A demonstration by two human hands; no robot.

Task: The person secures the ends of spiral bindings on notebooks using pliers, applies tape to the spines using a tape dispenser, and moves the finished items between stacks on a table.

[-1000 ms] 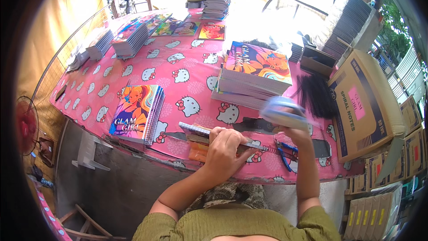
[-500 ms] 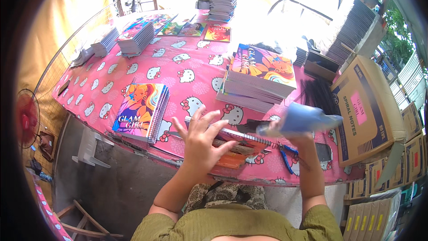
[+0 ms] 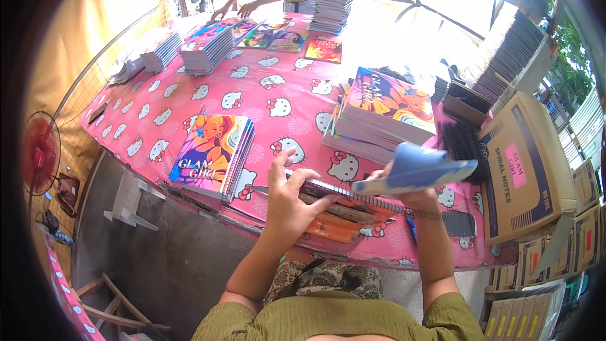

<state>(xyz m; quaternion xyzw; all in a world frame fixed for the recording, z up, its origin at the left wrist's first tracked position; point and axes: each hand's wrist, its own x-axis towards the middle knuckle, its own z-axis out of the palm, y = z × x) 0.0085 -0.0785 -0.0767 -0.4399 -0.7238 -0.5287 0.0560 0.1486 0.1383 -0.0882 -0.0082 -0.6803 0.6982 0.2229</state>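
Near the table's front edge, my left hand (image 3: 291,194) is closed on a notebook (image 3: 344,197) tilted up with its spine uppermost. A dark spiral coil (image 3: 394,207) runs along the spine, its loose end sticking out past the right corner. Fingers wrapped round it, my right hand (image 3: 420,197) grips a blue and whitish tool (image 3: 420,169) whose exact kind I cannot make out. The tool's narrow end is close to the spine; whether they touch I cannot tell. Blue-handled pliers (image 3: 412,230) lie beneath the coil, mostly hidden.
A stack of coil-bound notebooks (image 3: 211,155) stands left of my left hand. Behind the tool rises a taller stack of notebooks (image 3: 386,110). Black coils (image 3: 459,148) lie beside a cardboard box (image 3: 527,173) at the right. Across the table, a co-worker's hands (image 3: 235,11) reach over books.
The tool, blurred before, is sharper and slightly nearer the spine's right end. The coil's loose end now extends past the notebook. The co-worker's hands have reached left. The view has shifted slightly.
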